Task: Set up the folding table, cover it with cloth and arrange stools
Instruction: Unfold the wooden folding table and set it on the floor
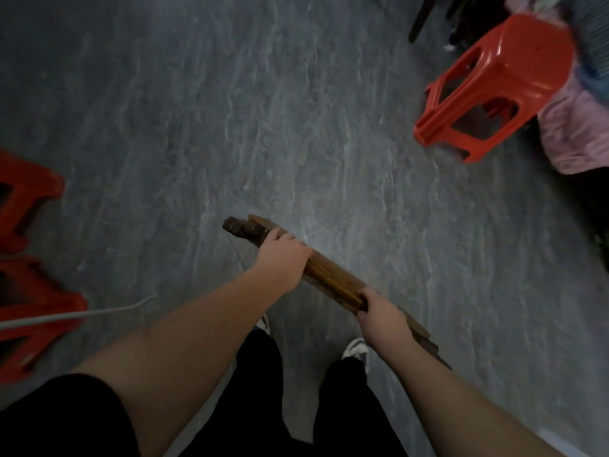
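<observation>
I hold the folded wooden table frame [333, 280], a bundle of brown slats, slanting over the grey floor in front of my legs. My left hand [283, 258] grips it near its far upper end. My right hand [384, 319] grips it lower down, close to my body. A red plastic stool [504, 80] stands at the upper right. Two more red stools sit at the left edge, one stool [23, 199] above the other stool [36, 311]. No tablecloth is plainly visible.
The grey marbled floor [230, 127] spreads across the middle. Pink fabric [573, 133] lies at the right edge beside the stool, with dark furniture legs [420, 18] at the top right. A pale cord [82, 315] runs across the lower left stool.
</observation>
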Motion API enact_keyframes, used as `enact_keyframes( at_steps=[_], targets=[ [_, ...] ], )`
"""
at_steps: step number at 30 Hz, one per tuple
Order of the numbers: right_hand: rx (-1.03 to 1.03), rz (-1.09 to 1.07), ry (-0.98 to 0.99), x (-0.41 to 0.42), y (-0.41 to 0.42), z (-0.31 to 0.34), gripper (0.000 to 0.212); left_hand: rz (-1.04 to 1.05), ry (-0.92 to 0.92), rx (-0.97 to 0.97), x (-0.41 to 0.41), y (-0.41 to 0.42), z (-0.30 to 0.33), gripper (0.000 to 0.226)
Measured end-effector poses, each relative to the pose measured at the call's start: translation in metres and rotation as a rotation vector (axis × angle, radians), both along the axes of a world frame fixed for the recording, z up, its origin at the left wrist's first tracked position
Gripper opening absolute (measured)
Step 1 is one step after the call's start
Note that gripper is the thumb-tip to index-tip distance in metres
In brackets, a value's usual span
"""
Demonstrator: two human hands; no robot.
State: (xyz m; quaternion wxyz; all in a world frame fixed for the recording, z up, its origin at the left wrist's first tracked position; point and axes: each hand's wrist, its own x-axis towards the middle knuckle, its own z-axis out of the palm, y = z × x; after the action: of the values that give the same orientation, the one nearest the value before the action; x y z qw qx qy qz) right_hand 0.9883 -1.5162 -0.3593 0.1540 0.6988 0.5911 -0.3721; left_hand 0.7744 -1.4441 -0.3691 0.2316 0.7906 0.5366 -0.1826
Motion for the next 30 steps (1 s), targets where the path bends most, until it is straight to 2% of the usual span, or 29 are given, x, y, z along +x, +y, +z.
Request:
enact_keyframes(
  at_steps=[7,14,20,23,26,28,30],
  targets=[
    [0.031,-0.206,0.106,0.06,0.036,-0.087,0.029,-0.113,0.084,0.044,0.078,0.066,-0.069,0.025],
    [-0.018,-0.318,0.244,0.098,0.05,-0.154,0.041,-0.091,0.092,0.14,0.127,0.093,-0.111,0.033],
    [0.02,-0.308,0.27,0.116,0.064,-0.159,0.028,-0.011,0.051,0.195,0.149,0.101,-0.123,0.042],
    [0.019,-0.295,0.311,0.117,0.066,-0.152,0.021,0.148,-0.054,0.204,0.15,0.084,-0.127,0.054],
    [-0.032,-0.264,0.325,0.119,0.065,-0.15,0.025,0.401,-0.279,0.249,0.155,0.057,-0.132,0.07],
    [-0.073,-0.259,0.375,0.122,0.064,-0.148,0.031,0.626,-0.471,0.29,0.165,0.039,-0.13,0.071],
    [-0.125,-0.284,0.458,0.129,0.063,-0.143,0.027,0.955,-0.675,0.206,0.178,0.023,-0.132,0.072]
  ],
)
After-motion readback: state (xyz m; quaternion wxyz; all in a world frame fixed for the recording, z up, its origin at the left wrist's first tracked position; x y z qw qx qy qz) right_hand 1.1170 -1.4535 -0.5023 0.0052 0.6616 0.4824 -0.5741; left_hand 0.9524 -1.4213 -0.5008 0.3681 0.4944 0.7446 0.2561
